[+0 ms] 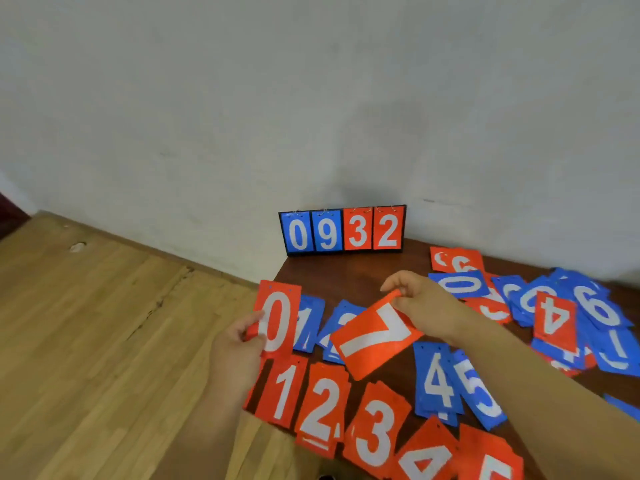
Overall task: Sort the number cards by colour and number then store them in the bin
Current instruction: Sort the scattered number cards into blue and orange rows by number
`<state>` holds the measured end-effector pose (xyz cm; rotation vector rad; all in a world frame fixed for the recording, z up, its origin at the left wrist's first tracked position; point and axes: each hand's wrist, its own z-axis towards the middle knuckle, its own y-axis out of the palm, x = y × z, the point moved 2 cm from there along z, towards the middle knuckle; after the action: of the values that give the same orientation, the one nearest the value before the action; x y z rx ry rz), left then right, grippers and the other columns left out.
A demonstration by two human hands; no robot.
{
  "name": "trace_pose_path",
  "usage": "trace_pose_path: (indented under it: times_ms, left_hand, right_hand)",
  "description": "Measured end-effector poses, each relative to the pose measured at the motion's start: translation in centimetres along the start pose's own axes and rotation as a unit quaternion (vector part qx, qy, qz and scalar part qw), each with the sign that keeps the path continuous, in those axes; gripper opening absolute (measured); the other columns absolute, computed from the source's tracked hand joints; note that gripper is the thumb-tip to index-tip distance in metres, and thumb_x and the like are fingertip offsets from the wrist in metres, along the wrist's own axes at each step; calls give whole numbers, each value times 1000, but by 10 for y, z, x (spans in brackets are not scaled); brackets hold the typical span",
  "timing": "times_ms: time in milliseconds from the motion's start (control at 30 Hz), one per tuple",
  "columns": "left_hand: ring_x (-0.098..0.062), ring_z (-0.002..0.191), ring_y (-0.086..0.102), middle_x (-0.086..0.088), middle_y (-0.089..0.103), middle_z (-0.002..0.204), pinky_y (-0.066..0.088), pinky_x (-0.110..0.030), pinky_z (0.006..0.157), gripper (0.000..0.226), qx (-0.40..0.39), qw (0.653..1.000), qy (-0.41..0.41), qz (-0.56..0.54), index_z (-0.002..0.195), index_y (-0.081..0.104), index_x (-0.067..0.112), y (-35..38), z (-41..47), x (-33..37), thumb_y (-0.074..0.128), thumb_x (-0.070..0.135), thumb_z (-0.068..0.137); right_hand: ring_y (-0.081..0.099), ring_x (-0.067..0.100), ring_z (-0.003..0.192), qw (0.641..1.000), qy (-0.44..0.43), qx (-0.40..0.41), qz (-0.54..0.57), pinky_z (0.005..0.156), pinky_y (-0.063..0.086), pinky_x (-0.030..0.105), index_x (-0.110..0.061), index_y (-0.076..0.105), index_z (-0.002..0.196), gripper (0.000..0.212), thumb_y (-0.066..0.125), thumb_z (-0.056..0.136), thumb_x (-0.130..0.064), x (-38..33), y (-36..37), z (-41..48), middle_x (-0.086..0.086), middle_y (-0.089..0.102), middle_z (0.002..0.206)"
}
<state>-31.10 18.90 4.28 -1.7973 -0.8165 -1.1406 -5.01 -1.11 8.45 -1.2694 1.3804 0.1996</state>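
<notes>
My left hand [239, 355] holds a red 0 card [277, 320] upright by its left edge, over the table's left side. My right hand [422, 306] pinches the top corner of a red 7 card [375, 337], tilted above the middle of the table. Red piles lie along the near edge: 1 [282, 389], 2 [323, 407], 3 [375, 434], 4 [427, 459] and 5 [491, 465]. Blue piles sit behind them: 1 [310, 323], 4 [438, 379] and 5 [479, 393]. No bin is in view.
A small flip scoreboard [341, 230] reading 0 9 3 2 stands against the wall at the back of the dark wooden table [332, 271]. A loose heap of mixed red and blue cards [561, 310] covers the right side. Wooden floor [104, 341] lies to the left.
</notes>
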Motion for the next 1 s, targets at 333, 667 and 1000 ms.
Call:
trace_pose_path:
  times_ms: [333,667,1000]
  left_hand:
    - [-22,114,65,-5,68,128,50,-27,92,44,-61,977,-51,200,126,70,18,-74,87,-138,57,-4,90]
    - [-27,135,36,-1,36,150,44,-43,107,55,-132,858,-11,497,143,49,43,-54,98,-170,67,43,91]
    - [-3,119,54,19,55,129,52,-25,96,30,-379,905,7,191,126,59,44,55,10,-66,65,39,98]
  right_hand:
    - [59,17,70,994,59,-60,-74,69,49,33,-31,65,99,31,57,91,-2,1,138,61,3,65,81]
    - [60,11,82,987,93,-84,-101,63,43,15,-30,62,106,24,53,97,-9,15,164,67,-3,62,92]
    - [66,6,86,992,121,-26,-21,74,53,23,-32,66,103,26,56,96,-9,37,107,6,-7,71,96]
